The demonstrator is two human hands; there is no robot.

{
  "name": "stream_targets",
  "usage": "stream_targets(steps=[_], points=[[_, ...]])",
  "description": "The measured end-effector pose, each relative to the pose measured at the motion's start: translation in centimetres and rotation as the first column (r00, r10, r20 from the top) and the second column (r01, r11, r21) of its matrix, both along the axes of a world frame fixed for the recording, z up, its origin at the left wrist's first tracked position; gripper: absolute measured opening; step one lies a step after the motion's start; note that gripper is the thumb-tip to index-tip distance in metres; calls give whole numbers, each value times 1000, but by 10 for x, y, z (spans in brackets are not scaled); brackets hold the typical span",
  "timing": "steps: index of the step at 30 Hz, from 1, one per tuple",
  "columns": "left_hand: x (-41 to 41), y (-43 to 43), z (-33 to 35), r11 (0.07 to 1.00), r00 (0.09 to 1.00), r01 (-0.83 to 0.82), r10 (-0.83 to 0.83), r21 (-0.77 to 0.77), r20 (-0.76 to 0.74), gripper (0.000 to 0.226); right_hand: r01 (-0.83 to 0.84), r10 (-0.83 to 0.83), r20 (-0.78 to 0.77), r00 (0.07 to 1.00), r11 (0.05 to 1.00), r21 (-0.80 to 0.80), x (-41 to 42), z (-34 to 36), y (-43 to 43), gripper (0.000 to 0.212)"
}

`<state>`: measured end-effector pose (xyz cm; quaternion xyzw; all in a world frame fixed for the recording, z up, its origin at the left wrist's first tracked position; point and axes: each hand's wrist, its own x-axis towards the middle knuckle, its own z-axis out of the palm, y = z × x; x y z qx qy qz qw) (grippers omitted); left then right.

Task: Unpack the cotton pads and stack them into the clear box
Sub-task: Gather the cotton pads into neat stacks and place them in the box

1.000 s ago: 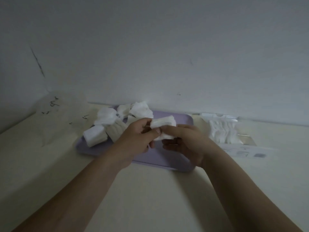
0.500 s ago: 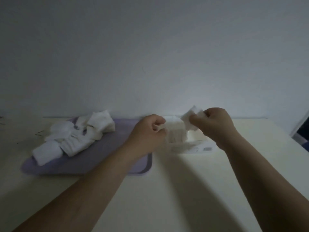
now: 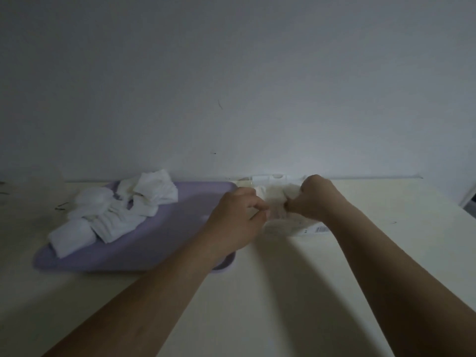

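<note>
A clear box (image 3: 296, 228) stands against the wall, right of the tray, with white cotton pads (image 3: 275, 202) stacked inside. My left hand (image 3: 234, 220) is at the box's left side, fingers curled on the pads. My right hand (image 3: 311, 197) is over the box's right part, pinched on a small bunch of pads (image 3: 291, 193) inside the box. A loose heap of white cotton pads (image 3: 116, 210) lies on the lilac tray (image 3: 167, 243) at the left. The box's near wall is partly hidden by my hands.
The cream table (image 3: 283, 292) runs up to a plain white wall (image 3: 231, 86). The table's right edge (image 3: 463, 210) shows at the far right. A faint crumpled clear wrapper (image 3: 46, 176) lies at the back left.
My right hand has come down with its pads from above the box into it. My left hand has shifted a little right to the box. The view has settled on the box.
</note>
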<state>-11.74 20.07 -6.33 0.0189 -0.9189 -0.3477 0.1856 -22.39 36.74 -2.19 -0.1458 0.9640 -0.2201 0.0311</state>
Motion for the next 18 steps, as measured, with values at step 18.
stream_targets(steps=[18], points=[[6, -13, -13, 994, 996, -68, 63, -82, -56, 22, -64, 62, -49, 997, 997, -34, 14, -5, -6, 4]])
